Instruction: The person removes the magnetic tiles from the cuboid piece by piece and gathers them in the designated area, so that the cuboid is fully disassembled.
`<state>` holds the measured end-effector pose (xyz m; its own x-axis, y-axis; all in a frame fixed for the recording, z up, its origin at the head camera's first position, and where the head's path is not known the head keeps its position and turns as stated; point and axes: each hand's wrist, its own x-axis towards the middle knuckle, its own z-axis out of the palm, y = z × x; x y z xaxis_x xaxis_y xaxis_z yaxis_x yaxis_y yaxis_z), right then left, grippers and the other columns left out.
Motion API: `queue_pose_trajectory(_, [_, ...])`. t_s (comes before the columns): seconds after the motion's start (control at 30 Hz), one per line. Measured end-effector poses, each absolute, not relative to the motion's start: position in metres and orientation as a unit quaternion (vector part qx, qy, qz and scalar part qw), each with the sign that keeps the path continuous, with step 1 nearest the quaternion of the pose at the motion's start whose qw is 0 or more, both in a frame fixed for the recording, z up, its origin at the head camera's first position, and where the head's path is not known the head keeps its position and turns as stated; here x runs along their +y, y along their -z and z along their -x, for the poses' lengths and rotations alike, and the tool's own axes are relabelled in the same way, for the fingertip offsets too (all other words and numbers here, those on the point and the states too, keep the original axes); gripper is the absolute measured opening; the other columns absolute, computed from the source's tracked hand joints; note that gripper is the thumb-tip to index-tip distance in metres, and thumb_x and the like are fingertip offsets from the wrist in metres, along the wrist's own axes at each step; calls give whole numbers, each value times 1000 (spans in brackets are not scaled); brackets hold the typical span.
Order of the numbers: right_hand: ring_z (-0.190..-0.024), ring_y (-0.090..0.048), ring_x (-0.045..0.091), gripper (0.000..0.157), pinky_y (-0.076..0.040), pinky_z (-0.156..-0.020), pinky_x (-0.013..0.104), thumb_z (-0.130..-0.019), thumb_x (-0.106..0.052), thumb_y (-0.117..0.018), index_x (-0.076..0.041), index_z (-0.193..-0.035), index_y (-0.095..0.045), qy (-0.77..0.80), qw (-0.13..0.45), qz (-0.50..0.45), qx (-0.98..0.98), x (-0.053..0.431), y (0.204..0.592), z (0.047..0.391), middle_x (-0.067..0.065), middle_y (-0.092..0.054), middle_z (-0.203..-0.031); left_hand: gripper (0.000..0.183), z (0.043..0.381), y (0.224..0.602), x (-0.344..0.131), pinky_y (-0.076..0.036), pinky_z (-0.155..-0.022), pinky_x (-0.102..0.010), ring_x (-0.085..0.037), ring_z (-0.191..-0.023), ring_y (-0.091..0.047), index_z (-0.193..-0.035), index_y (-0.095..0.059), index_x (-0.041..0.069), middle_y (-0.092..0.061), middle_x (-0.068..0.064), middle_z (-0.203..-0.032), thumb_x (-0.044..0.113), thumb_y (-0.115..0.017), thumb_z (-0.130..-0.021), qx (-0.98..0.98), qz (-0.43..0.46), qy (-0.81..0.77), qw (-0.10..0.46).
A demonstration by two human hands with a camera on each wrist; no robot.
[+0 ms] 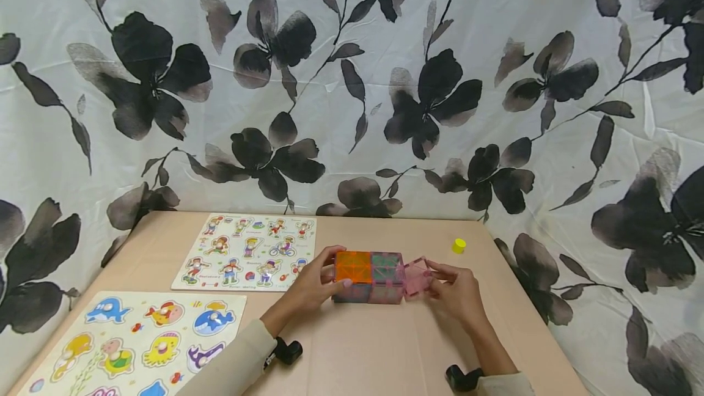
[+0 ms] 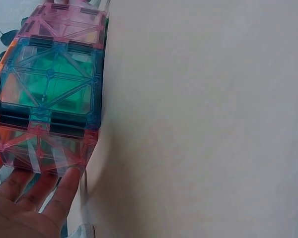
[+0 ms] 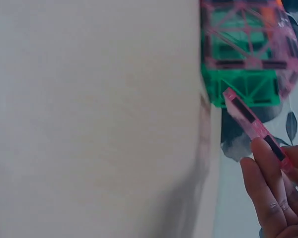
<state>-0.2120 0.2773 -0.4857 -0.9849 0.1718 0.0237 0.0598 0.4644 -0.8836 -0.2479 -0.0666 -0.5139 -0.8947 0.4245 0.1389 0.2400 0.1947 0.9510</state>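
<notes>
Tile block (image 1: 370, 277): long axis aligned left-to-right between both hands' fingers
Left hand (image 1: 315, 281): left end gripped by fingers
Right hand (image 1: 458, 292): pink tile (image 1: 417, 277) pinched by fingers, tilted near block's right end

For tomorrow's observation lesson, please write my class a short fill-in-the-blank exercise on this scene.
1. The right hand pinches a ____ tile.
2. On the tile box, the top square nearest the left hand is ____.
3. The small round piece lying on the table is ____.

Missing words: pink; orange; yellow.
</notes>
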Motion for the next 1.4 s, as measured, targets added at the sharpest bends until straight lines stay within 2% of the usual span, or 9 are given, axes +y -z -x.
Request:
queue_pose_trajectory(0.17, [-85, -81, 31, 46, -66, -75, 32, -99, 3, -70, -10, -144, -67, -554, 49, 87, -827, 288, 481, 219, 25, -75, -122, 71, 249, 513, -66, -56, -110, -47, -36, -137, -61, -156, -44, 26, -56, -10, -148, 21, -81, -96, 772, -218, -593, 75])
queue_pose_trajectory(0.4, [-84, -82, 25, 46, -66, -81, 40, -100, 3, -68, -3, -146, -63, -608, 27, 119, -784, 297, 486, 238, 27, -70, -120, 70, 248, 513, -65, -59, -107, -47, -33, -131, -64, -155, -44, 27, -57, -10, -148, 22, -81, -96, 776, -215, -588, 75])
queue_pose_trajectory(0.73, [-77, -81, 28, 42, -67, -73, 38, -100, 3, -68, 3, -143, -64, -591, 8, 157, -792, 307, 503, 257, 24, -76, -109, 71, 247, 515, -64, -60, -105, -43, -35, -135, -62, -157, -42, 26, -55, -12, -150, 21, -80, -97, 768, -219, -596, 81])
queue_pose_trajectory(0.9, [-78, -82, 28, 41, -67, -72, 37, -100, 2, -68, 4, -141, -64, -563, 17, 153, -812, 307, 504, 255, 27, -74, -113, 71, 246, 513, -65, -60, -105, -44, -36, -135, -62, -157, -42, 27, -55, -13, -149, 21, -80, -97, 771, -214, -594, 83])
queue_pose_trajectory(1.03, [-76, -81, 27, 36, -66, -68, 31, -100, -1, -71, 4, -136, -69, -508, 48, 142, -848, 304, 498, 249, 29, -72, -118, 70, 247, 515, -65, -58, -108, -47, -36, -137, -60, -157, -42, 27, -56, -12, -149, 22, -80, -97, 777, -212, -587, 77])
queue_pose_trajectory(1.13, [-79, -81, 27, 34, -65, -69, 27, -101, -4, -71, 0, -135, -71, -478, 59, 112, -869, 295, 491, 241, 25, -72, -114, 70, 247, 516, -66, -56, -110, -50, -36, -137, -60, -156, -43, 27, -56, -12, -148, 23, -80, -97, 779, -212, -585, 75])
queue_pose_trajectory(1.27, [-90, -81, 30, 36, -66, -77, 30, -104, -10, -69, -8, -140, -70, -498, 33, 57, -865, 278, 482, 228, 22, -74, -110, 71, 247, 516, -66, -55, -111, -51, -35, -137, -60, -156, -43, 27, -57, -11, -148, 22, -80, -97, 778, -213, -586, 75])
queue_pose_trajectory(1.4, [-96, -81, 29, 42, -66, -85, 32, -103, -12, -71, -13, -144, -67, -528, 5, 18, -849, 259, 476, 219, 17, -76, -116, 70, 247, 514, -66, -56, -111, -49, -35, -137, -60, -156, -43, 26, -56, -11, -149, 22, -80, -97, 774, -216, -590, 76])
